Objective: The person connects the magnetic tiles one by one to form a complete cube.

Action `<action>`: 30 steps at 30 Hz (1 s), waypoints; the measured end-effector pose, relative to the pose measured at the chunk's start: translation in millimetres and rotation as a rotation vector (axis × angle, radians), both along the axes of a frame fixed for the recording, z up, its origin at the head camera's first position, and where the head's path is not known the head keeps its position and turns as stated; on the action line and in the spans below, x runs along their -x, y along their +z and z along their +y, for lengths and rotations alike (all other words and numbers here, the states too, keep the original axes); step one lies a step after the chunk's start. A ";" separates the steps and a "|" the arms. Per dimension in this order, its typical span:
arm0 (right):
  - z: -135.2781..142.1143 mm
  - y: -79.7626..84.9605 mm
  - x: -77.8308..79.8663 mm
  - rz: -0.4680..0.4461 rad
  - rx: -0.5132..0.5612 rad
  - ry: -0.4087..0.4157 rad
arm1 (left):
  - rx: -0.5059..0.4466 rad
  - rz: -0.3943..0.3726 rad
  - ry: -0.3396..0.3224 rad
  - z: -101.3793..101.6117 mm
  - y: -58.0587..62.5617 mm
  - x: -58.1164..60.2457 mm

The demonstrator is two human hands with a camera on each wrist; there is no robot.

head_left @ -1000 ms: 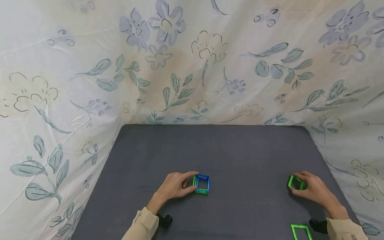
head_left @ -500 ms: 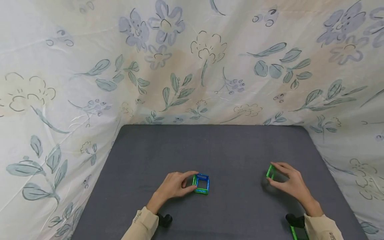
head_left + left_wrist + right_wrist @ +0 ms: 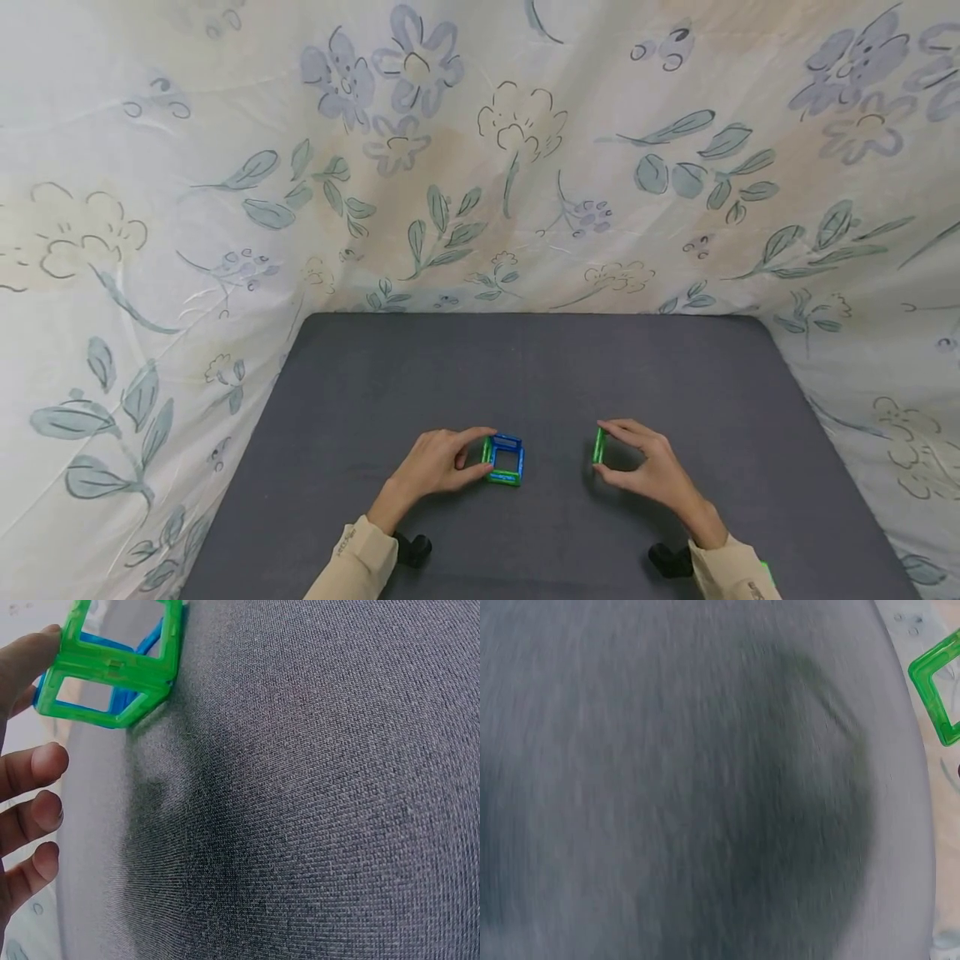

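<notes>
Between thumb and forefinger my left hand point(image 3: 435, 462) holds the left side of a small box of green and blue magnetic tiles point(image 3: 505, 479). That box rests on the dark cloth; in the left wrist view its green tiles point(image 3: 112, 667) face me, with blue ones behind. To the right, my right hand point(image 3: 656, 471) pinches a green square magnetic tile point(image 3: 599, 446) by two opposite edges, held edge-on and above the cloth, apart from the box. Only a corner of this green tile point(image 3: 930, 686) shows in the right wrist view, where the hand is almost wholly out of frame.
A dark grey cloth-covered table point(image 3: 540, 367) lies under both hands. A floral curtain point(image 3: 525, 167) rises behind it and at both sides. Part of another green tile point(image 3: 767, 571) peeks out beside the right sleeve point(image 3: 731, 571).
My right hand has moved left across the table with the green tile, which has turned edge-on. The right sleeve now hides most of the other green tile. My left hand and the box have stayed put.
</notes>
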State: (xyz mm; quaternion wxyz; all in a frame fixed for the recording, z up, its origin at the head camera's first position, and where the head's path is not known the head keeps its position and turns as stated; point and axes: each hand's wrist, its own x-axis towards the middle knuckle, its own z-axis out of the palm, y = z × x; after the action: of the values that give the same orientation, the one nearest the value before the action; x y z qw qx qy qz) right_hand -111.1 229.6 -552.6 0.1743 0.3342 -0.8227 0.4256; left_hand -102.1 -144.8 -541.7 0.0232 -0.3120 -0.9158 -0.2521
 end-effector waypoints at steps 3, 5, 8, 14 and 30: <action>-9.4 -2.9 0.3 0.008 0.016 0.022 | 0.001 -0.004 0.002 0.2 0.5 -0.3; -15.3 -3.1 0.2 0.008 0.020 0.033 | -0.003 -0.005 0.003 0.3 1.3 -0.5; -24.5 -3.9 -0.8 -0.008 0.023 0.037 | -0.010 -0.004 0.000 0.6 2.2 -0.5; -44.5 -10.2 -6.0 -0.040 0.042 0.053 | -0.011 0.005 -0.003 0.6 2.2 -0.4; -87.1 -25.3 -14.3 -0.099 0.045 0.088 | -0.002 -0.007 0.001 -0.8 0.6 0.5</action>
State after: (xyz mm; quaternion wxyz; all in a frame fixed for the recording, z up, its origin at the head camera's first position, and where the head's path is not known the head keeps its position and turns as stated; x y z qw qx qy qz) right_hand -96.7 142.5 -577.9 0.1218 0.3447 -0.8049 0.4674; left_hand -102.6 -145.5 -541.1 0.0203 -0.3106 -0.9158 -0.2540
